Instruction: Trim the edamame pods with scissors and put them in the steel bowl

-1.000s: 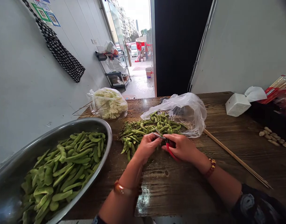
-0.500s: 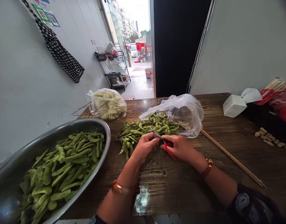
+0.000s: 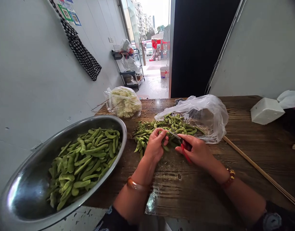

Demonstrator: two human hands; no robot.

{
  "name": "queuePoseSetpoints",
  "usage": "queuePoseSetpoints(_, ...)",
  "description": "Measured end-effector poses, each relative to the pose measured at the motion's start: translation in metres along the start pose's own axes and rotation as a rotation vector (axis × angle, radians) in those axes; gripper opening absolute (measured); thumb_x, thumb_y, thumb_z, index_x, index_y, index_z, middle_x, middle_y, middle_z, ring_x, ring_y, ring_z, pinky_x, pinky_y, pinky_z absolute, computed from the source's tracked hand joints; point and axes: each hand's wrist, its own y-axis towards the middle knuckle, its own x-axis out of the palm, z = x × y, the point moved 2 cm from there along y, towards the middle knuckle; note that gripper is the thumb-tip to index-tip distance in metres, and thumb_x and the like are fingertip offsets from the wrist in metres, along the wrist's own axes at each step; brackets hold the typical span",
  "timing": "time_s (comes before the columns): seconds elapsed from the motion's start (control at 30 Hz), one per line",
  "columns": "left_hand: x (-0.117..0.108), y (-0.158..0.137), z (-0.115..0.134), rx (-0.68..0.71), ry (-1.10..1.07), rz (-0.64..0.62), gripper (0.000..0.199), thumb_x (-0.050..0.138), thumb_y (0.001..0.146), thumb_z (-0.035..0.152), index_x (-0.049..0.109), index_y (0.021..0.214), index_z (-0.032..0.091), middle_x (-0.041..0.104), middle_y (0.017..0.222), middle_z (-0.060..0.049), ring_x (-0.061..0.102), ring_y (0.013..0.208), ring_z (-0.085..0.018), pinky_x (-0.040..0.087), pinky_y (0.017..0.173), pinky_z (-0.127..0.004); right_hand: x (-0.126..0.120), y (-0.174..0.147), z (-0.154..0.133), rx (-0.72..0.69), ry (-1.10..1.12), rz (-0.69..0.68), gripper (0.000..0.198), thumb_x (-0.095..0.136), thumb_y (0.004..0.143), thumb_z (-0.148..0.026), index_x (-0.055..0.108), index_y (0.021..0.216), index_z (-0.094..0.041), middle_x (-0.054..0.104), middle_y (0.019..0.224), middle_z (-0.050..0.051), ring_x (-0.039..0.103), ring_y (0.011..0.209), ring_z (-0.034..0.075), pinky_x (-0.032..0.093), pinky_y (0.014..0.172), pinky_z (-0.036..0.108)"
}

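Observation:
My right hand [image 3: 198, 152] is closed around the red-handled scissors [image 3: 185, 153], whose blades point toward my other hand. Thumb and fingers pinched together, my left hand [image 3: 156, 146] grips an edamame pod that its fingers mostly cover. Just beyond both hands lies a pile of edamame pods [image 3: 177, 123] on the wooden table, with small stem trimmings [image 3: 147, 126] at its left side. On the left, a large metal basin [image 3: 24, 192] holds many loose edamame pods [image 3: 89, 160].
A crumpled clear plastic bag [image 3: 210, 112] lies behind the pile, with long thin sticks [image 3: 260, 170] running from it to the right. A bag of cauliflower [image 3: 124, 102] sits at the table's far left. A white tissue box [image 3: 266, 110] stands at the right.
The view has turned left, so the scene sits farther right and more of the basin shows. My hands have moved slightly apart, with the scissors still in my right hand.

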Motion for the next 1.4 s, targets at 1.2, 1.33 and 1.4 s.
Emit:
queuePoseSetpoints(1.2, -0.004, 0.0, 0.011, -0.022, -0.091, 0.031, 0.031, 0.069, 0.075, 0.033, 0.044, 0.071, 0.016, 0.046, 0.065, 0.005, 0.038, 0.043, -0.002, 0.024, 0.035, -0.013, -0.016, 0.006, 0.011, 0.163, 0.103, 0.177, 0.048, 0.061, 0.081, -0.049, 0.068, 0.113, -0.014, 0.065, 0.067, 0.002, 0.055, 0.057, 0.014, 0.045, 0.055, 0.025)
queuePoseSetpoints(1.33, 0.0, -0.003, 0.011, -0.115, -0.128, -0.009, 0.037, 0.063, 0.083, 0.04, 0.038, 0.068, 0.017, 0.039, 0.059, 0.006, 0.039, 0.042, -0.004, 0.028, 0.034, -0.013, -0.02, 0.009, 0.015, 0.209, 0.249, 0.21, 0.047, 0.062, 0.08, -0.049, 0.068, 0.112, -0.015, 0.065, 0.07, 0.001, 0.056, 0.061, 0.014, 0.044, 0.057, 0.025)
queuePoseSetpoints(1.4, 0.001, -0.003, 0.009, -0.158, -0.106, -0.015, 0.041, 0.061, 0.082, 0.046, 0.036, 0.066, 0.018, 0.041, 0.059, 0.005, 0.045, 0.045, -0.005, 0.037, 0.037, -0.015, -0.022, 0.009, 0.018, 0.222, 0.297, 0.237, 0.047, 0.063, 0.08, -0.048, 0.067, 0.112, -0.015, 0.067, 0.078, 0.003, 0.058, 0.066, 0.015, 0.046, 0.06, 0.026)
